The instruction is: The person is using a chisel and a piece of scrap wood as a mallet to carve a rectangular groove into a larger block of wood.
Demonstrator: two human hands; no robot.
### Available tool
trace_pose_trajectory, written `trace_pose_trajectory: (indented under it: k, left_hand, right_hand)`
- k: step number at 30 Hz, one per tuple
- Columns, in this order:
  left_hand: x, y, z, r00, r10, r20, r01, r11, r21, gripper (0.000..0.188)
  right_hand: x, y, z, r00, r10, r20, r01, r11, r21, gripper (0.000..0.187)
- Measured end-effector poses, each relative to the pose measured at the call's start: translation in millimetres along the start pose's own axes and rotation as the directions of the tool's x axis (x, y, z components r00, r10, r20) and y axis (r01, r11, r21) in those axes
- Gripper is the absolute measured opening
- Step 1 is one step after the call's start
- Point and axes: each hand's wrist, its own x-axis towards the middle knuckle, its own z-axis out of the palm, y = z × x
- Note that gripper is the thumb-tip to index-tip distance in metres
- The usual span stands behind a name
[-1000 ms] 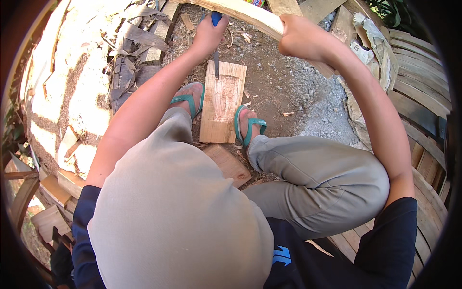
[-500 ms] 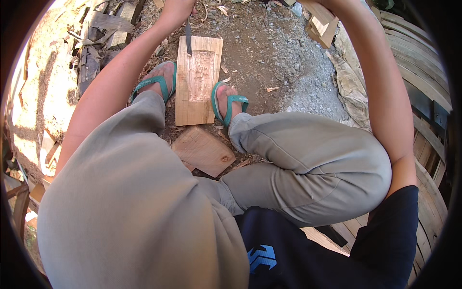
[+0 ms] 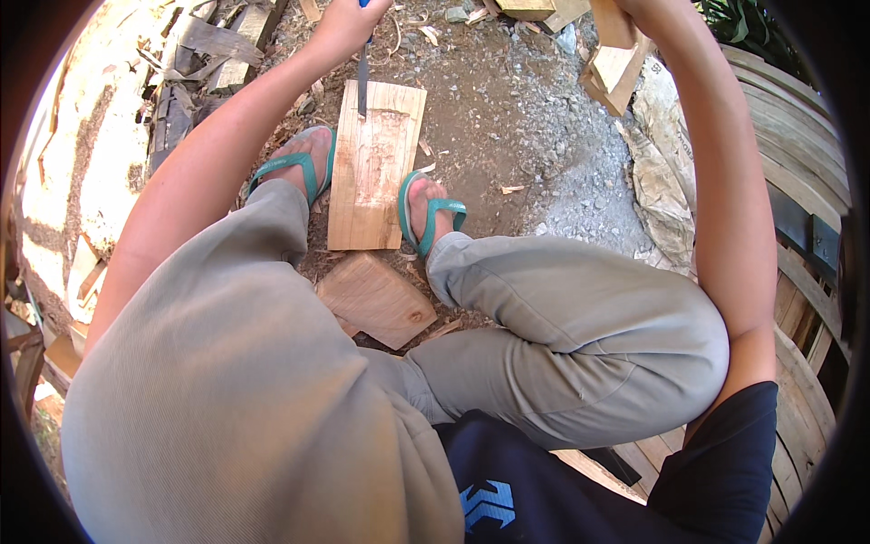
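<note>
One left hand (image 3: pixel 346 29) is curled round the chisel (image 3: pixel 362 86), whose blade crosses the far edge of the board (image 3: pixel 361 213), its tip near the far left corner of a shallow recess (image 3: pixel 385 154). The right hand (image 3: pixel 636 6) is mostly cut off by the top of the view, just beside some wood pieces (image 3: pixel 609 68); whether it grips them, I cannot tell. The board lies on the ground (image 3: pixel 480 118) between green sandals (image 3: pixel 313 172). A block (image 3: pixel 376 299) sits by the board's near edge; gravel (image 3: pixel 584 190) spreads beyond its right edge.
</note>
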Motion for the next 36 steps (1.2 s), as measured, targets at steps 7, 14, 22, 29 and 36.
trace_pose_trajectory:
  k: [7,14,22,29,36]
  left_hand:
    - [-2.7,4.3,0.5,0.997,-0.060,0.042,0.061,0.998,-0.029,0.036]
    - [3.7,-9.3,1.0,0.997,-0.006,0.082,0.004,1.000,0.020,0.036]
    - [2.8,-5.9,1.0,0.990,-0.030,0.136,0.040,0.997,-0.066,0.034]
    - [4.5,-5.6,4.1,0.987,-0.048,0.155,0.060,0.995,-0.074,0.031]
    - [9.6,-6.6,6.4,0.988,-0.029,0.151,0.034,0.999,-0.031,0.039]
  right_hand:
    - [-11.7,13.0,58.2,0.946,0.097,0.310,-0.128,0.988,0.081,0.043]
    - [-23.3,14.5,23.5,0.982,0.094,0.162,-0.146,0.924,0.352,0.028]
    - [-0.9,16.6,-0.7,0.980,0.148,0.131,-0.181,0.939,0.292,0.023]
    - [-18.2,37.1,77.8,0.907,-0.039,0.419,-0.047,0.980,0.194,0.027]
    - [2.6,46.5,32.9,0.995,0.037,-0.094,-0.035,0.999,0.014,0.023]
